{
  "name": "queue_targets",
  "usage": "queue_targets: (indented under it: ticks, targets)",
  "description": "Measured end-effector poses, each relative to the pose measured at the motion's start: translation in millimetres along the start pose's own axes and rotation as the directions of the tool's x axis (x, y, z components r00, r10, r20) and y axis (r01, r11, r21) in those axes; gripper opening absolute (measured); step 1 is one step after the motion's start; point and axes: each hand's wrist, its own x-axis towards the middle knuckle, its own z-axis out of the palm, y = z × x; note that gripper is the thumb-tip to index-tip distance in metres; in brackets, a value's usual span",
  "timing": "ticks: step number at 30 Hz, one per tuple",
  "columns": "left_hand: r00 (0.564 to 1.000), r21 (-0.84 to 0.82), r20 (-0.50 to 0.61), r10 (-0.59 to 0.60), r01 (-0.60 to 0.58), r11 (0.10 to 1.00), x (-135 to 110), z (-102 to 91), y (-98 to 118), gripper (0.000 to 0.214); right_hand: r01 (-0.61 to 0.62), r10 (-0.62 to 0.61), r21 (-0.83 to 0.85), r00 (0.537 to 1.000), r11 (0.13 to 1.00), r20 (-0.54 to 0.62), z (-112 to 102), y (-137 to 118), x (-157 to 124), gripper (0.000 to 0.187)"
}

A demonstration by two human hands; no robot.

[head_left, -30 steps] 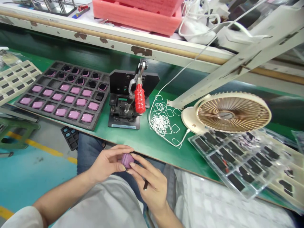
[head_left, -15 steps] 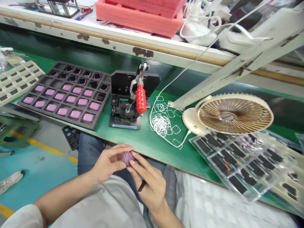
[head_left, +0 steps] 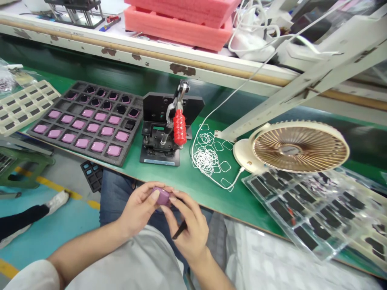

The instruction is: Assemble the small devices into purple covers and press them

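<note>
A small purple watch case (head_left: 163,197) is held over my lap, just off the bench's front edge. My left hand (head_left: 136,210) is closed on its left side, with the thumb across its face. At its right side, the fingers of my right hand (head_left: 191,227) pinch the edge. A dark slim tool (head_left: 180,230) is tucked in my right palm; its kind is too hidden to tell. Beyond my hands lies a dark foam tray (head_left: 119,160) with several purple watch cases (head_left: 93,127) and dark-faced ones in its pockets.
A black clamp press with a red handle (head_left: 179,128) stands mid-bench. Right of it lie a heap of white ring gaskets (head_left: 205,159), a beige fan (head_left: 290,150) and clear plastic trays (head_left: 305,237). A cream tray (head_left: 9,128) sits far left. Another person's shoe (head_left: 58,201) is on the floor.
The watch case has turned between my fingers, showing a smoother face, and my left thumb has moved up onto it. The other person's foot has moved right.
</note>
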Motion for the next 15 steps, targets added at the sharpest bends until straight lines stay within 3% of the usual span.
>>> queue_targets:
  ticks: [2, 4, 7, 15]
  targets:
    - [0.999, -0.063, 0.031, 0.012, -0.010, 0.998, 0, 1.4, 3, 0.021, -0.135, 0.135, 0.042, 0.991, 0.990, -0.003, -1, -5, 1, 0.020]
    - [0.999, -0.073, 0.033, 0.034, -0.032, 0.997, 0, 0.7, 5, 0.020, -0.267, 0.257, 0.098, 0.961, 0.959, 0.102, -2, -8, 3, 0.016]
    - [0.997, -0.041, 0.019, 0.074, -0.073, 0.996, -1, -2.7, 6, 0.020, -0.378, 0.333, 0.139, 0.904, 0.915, 0.268, -1, -10, 7, 0.014]
    - [0.994, -0.024, 0.067, 0.084, -0.083, 0.996, -3, -12.5, -3, 0.022, -0.306, 0.238, 0.202, 0.923, 0.930, 0.301, 5, -6, 8, 0.006]
